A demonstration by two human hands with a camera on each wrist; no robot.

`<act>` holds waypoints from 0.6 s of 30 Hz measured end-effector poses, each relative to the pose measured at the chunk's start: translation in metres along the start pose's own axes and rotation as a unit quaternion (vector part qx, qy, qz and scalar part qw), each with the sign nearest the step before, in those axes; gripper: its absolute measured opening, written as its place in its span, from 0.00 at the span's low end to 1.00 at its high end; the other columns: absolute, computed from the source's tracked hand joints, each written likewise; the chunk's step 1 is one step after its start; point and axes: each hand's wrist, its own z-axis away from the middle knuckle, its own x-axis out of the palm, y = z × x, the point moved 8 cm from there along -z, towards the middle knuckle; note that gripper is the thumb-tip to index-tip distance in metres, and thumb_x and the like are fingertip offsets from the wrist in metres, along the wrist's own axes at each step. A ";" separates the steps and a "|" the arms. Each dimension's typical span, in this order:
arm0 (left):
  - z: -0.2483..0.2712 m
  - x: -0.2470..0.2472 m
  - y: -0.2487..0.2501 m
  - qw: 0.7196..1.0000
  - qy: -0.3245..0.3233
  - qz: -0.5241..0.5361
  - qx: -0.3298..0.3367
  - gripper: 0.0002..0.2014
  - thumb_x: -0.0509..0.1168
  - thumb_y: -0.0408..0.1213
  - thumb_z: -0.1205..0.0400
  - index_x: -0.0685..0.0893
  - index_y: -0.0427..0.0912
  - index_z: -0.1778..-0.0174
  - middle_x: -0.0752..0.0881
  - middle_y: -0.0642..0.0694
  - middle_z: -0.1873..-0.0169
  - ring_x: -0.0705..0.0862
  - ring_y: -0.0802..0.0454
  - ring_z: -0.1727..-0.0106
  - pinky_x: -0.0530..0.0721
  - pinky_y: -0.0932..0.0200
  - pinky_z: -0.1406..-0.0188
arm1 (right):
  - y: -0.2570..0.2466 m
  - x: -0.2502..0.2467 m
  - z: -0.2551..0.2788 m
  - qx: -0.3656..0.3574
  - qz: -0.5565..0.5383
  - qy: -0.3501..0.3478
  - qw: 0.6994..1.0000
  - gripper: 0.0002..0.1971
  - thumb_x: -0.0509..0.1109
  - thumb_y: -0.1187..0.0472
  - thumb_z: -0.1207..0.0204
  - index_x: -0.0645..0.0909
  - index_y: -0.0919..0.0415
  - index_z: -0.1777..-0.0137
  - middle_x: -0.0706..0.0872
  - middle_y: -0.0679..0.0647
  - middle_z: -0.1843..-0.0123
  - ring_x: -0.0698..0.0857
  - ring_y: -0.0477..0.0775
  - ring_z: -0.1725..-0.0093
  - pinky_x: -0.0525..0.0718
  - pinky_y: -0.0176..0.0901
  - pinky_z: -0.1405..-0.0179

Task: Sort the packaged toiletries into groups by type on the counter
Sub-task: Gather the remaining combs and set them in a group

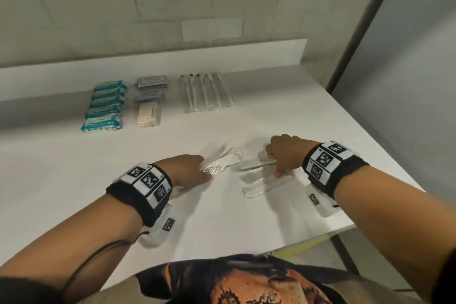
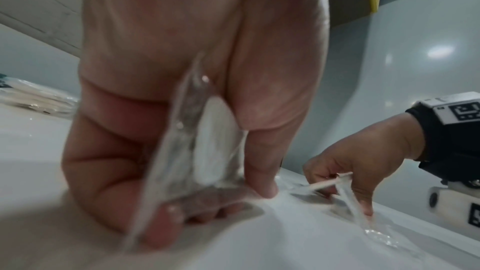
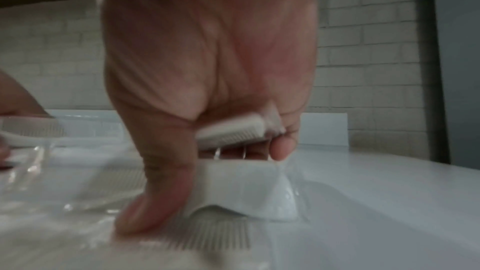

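Several white combs in clear wrappers lie in the middle of the white counter. My left hand grips one wrapped comb by its toothed end; up close, its wrapper runs between thumb and curled fingers. My right hand pinches a second wrapped comb, seen between thumb and fingers as a ribbed white bar. Its thumb presses down on another comb flat on the counter. At the back stand sorted groups: teal packets, silver and beige packets, wrapped toothbrushes.
A low white ledge and a brick wall back the counter. The counter's right edge runs diagonally close to my right wrist, and its front edge is near my body. A grey pole stands at the right.
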 end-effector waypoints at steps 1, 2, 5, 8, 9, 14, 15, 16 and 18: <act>-0.001 0.001 0.000 1.000 -0.002 0.005 0.001 0.16 0.59 0.55 0.18 0.76 0.47 0.44 0.83 0.48 0.52 0.80 0.49 0.53 0.78 0.52 0.48 | -0.003 0.000 0.000 -0.011 -0.016 -0.002 1.000 0.20 0.75 0.54 0.29 0.75 0.56 0.39 0.79 0.53 0.41 0.80 0.58 0.45 0.75 0.45 0.52; -0.002 0.002 -0.001 1.000 -0.002 0.010 0.000 0.17 0.59 0.56 0.18 0.76 0.46 0.43 0.84 0.48 0.51 0.80 0.49 0.53 0.79 0.52 0.48 | -0.003 -0.001 0.003 -0.018 -0.046 0.002 0.999 0.16 0.74 0.58 0.28 0.74 0.55 0.43 0.80 0.52 0.45 0.79 0.57 0.49 0.74 0.43 0.56; -0.006 0.002 -0.005 1.000 0.002 0.020 0.000 0.18 0.59 0.56 0.18 0.76 0.46 0.42 0.83 0.50 0.53 0.81 0.50 0.53 0.79 0.52 0.48 | 0.007 -0.007 0.019 -0.022 -0.176 0.036 0.983 0.19 0.75 0.62 0.31 0.69 0.50 0.47 0.79 0.48 0.55 0.80 0.56 0.54 0.75 0.45 0.63; -0.006 0.003 -0.006 1.000 0.001 0.018 0.003 0.19 0.59 0.56 0.18 0.76 0.46 0.40 0.83 0.49 0.50 0.82 0.48 0.50 0.80 0.50 0.44 | -0.003 0.010 0.035 -0.030 -0.150 -0.017 0.988 0.26 0.79 0.60 0.35 0.68 0.48 0.42 0.79 0.48 0.55 0.79 0.55 0.54 0.76 0.47 0.59; -0.006 0.003 -0.006 1.000 0.003 0.013 0.002 0.20 0.60 0.57 0.18 0.76 0.46 0.38 0.83 0.49 0.49 0.82 0.48 0.48 0.80 0.50 0.42 | -0.008 0.016 0.037 -0.028 -0.113 -0.022 0.993 0.26 0.79 0.58 0.35 0.69 0.49 0.42 0.78 0.48 0.53 0.78 0.53 0.54 0.74 0.46 0.60; -0.011 0.004 -0.005 1.000 0.010 0.006 0.005 0.21 0.60 0.55 0.19 0.76 0.45 0.37 0.83 0.48 0.50 0.82 0.47 0.48 0.80 0.52 0.44 | -0.016 0.017 0.032 -0.036 0.002 0.006 0.999 0.24 0.79 0.48 0.35 0.78 0.54 0.41 0.71 0.50 0.44 0.70 0.51 0.52 0.68 0.43 0.54; -0.012 0.004 -0.005 1.000 0.011 0.009 0.003 0.21 0.60 0.55 0.19 0.76 0.45 0.37 0.83 0.48 0.49 0.82 0.47 0.48 0.80 0.52 0.45 | -0.017 0.017 0.032 -0.041 -0.006 0.000 0.999 0.23 0.78 0.50 0.34 0.78 0.54 0.40 0.71 0.49 0.45 0.70 0.51 0.52 0.68 0.42 0.54; -0.013 0.005 -0.005 1.000 0.012 0.012 0.000 0.21 0.60 0.55 0.19 0.76 0.44 0.38 0.83 0.48 0.49 0.82 0.47 0.48 0.79 0.52 0.45 | -0.020 0.018 0.033 -0.048 -0.018 -0.004 0.999 0.22 0.78 0.52 0.33 0.77 0.54 0.40 0.72 0.49 0.46 0.71 0.51 0.52 0.68 0.42 0.54; -0.013 0.003 -0.004 1.000 0.012 0.010 -0.009 0.20 0.60 0.55 0.19 0.76 0.45 0.38 0.82 0.49 0.50 0.81 0.48 0.48 0.78 0.54 0.47 | -0.021 0.020 0.036 -0.051 -0.043 0.003 0.998 0.21 0.76 0.56 0.31 0.73 0.53 0.41 0.76 0.48 0.46 0.75 0.52 0.53 0.70 0.42 0.56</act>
